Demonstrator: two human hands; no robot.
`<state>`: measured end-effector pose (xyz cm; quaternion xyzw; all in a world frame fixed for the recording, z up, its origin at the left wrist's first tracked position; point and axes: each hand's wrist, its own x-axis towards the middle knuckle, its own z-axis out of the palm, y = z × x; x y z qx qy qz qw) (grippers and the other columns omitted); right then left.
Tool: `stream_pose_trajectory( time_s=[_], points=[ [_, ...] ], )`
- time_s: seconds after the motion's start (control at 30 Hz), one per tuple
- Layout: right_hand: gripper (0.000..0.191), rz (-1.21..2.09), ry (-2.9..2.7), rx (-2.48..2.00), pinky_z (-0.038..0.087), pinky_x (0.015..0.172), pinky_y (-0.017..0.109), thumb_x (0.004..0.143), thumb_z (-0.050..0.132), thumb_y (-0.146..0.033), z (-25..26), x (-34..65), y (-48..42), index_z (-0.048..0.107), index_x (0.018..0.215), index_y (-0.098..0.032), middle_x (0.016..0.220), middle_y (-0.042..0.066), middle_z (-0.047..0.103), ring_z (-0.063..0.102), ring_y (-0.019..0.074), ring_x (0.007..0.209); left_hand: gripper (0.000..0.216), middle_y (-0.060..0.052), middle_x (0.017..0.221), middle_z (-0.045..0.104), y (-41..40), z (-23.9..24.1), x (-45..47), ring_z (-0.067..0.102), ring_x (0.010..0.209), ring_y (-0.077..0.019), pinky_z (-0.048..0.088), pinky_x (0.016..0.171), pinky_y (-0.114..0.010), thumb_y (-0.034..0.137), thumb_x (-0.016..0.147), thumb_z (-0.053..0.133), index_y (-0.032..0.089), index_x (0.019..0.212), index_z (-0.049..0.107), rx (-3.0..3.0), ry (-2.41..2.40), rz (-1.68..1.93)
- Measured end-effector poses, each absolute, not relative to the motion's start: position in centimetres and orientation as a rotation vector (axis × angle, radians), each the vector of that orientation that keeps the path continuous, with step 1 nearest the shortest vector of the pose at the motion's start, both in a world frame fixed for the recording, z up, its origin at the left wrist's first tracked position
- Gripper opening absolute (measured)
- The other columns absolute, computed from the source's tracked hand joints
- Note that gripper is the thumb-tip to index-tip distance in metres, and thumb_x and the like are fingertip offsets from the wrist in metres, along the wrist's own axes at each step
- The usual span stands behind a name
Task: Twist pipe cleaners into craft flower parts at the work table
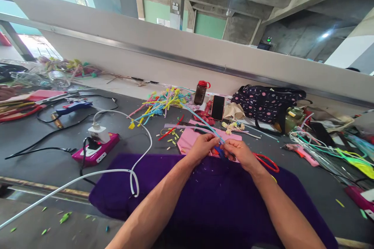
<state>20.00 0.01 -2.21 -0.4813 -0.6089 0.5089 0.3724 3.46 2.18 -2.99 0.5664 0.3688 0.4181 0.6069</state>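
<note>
My left hand (pixel 202 148) and my right hand (pixel 239 153) meet above a pink sheet (pixel 189 142), both with fingers pinched. Between them runs a thin light-blue pipe cleaner (pixel 204 123) that slants up and left toward a heap of coloured pipe cleaners (pixel 161 104). A small dark-blue piece (pixel 219 151) sits between the fingertips of the two hands. Red-handled scissors (pixel 267 162) lie just right of my right hand. A purple cloth (pixel 204 190) lies under my forearms.
A pink power strip (pixel 96 151) with a white charger and white cable (pixel 137 171) sits at the left. Behind are a red-capped bottle (pixel 201 92), a phone (pixel 217 107), a dotted bag (pixel 267 103), a blue glue gun (pixel 73 106) and a pink glue gun (pixel 300 151).
</note>
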Motion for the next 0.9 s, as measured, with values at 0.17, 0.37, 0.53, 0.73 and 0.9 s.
stream_pose_trajectory(
  time_s=[0.17,0.37,0.53,0.73,0.9],
  points=[
    [0.027,1.271,-1.650,-1.247,0.026,0.038,0.020,0.075,0.052,-0.042,-2.4,19.1,-0.3,0.056,0.069,-0.016,0.056,-0.003,0.053,0.042,0.0062,0.039,0.032,0.001,0.053,0.055,2.6,-2.9,3.0,0.045,0.040,-0.0051,0.030,0.037,-0.016,0.043,0.066,0.062,0.013,0.076,0.065,1.192,0.812,1.003],
    [0.030,1.312,-1.673,-1.269,0.027,0.037,0.018,0.076,0.050,-0.044,-2.5,19.3,-0.3,0.059,0.076,-0.016,0.062,-0.001,0.057,0.047,0.0068,0.042,0.031,-0.002,0.056,0.058,3.3,-3.0,2.6,0.048,0.041,-0.0060,0.030,0.036,-0.016,0.039,0.061,0.068,0.012,0.075,0.065,1.019,0.809,1.067],
    [0.036,1.386,-1.624,-1.241,0.031,0.038,0.019,0.078,0.047,-0.048,-2.7,19.3,-0.2,0.061,0.077,-0.015,0.066,0.002,0.061,0.053,0.0096,0.046,0.027,-0.001,0.054,0.057,3.7,-3.2,2.1,0.049,0.042,-0.0065,0.029,0.036,-0.016,0.038,0.060,0.070,0.012,0.068,0.064,1.043,0.853,1.107],
    [0.031,1.388,-1.569,-1.274,0.031,0.038,0.019,0.071,0.056,-0.047,-2.6,19.2,-0.3,0.058,0.072,-0.016,0.058,-0.001,0.059,0.052,0.0088,0.043,0.026,0.000,0.048,0.056,3.5,-3.2,2.3,0.048,0.040,-0.0065,0.030,0.036,-0.016,0.037,0.061,0.068,0.013,0.069,0.065,1.082,0.892,1.066],
    [0.030,1.362,-1.579,-1.314,0.031,0.036,0.018,0.070,0.057,-0.045,-2.7,19.2,-0.2,0.057,0.069,-0.016,0.054,-0.003,0.056,0.049,0.0075,0.039,0.028,-0.001,0.050,0.056,3.4,-3.0,2.3,0.047,0.041,-0.0063,0.029,0.036,-0.016,0.037,0.061,0.069,0.012,0.073,0.066,1.077,0.871,1.058]
  ],
)
